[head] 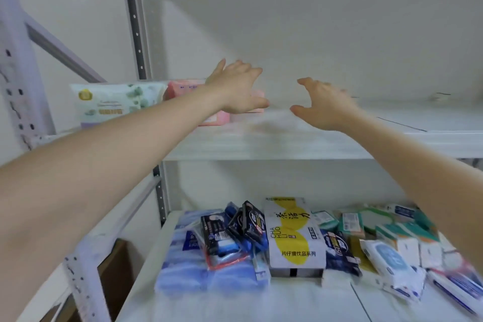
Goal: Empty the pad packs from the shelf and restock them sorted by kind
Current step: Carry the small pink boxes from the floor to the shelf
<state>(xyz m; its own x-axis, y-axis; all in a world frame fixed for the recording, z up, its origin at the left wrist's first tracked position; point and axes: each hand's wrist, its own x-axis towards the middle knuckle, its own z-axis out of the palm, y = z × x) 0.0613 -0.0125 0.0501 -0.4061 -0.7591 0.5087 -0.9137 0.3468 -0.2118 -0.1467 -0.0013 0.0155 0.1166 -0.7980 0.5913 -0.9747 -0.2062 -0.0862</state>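
The left hand [236, 89] is held, fingers relaxed, over pink packs [183, 89] beside a white pack [115, 102] on the upper shelf [287, 138]; the right hand [326, 104] is spread nearby. Assorted packs [292, 232] are heaped below.

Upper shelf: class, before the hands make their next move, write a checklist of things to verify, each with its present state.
1. Free left hand: ok, open over the pink packs, gripping nothing.
2. Free right hand: ok, open above the upper shelf.
3. Sorted white and green pack: ok, far left, beside the pink ones.
4. Count of pink packs: cannot tell, the left hand hides part.
5. Room on the upper shelf: ok, its right part is bare.
6. Sorted lower shelf: not ok, mixed packs lie jumbled.
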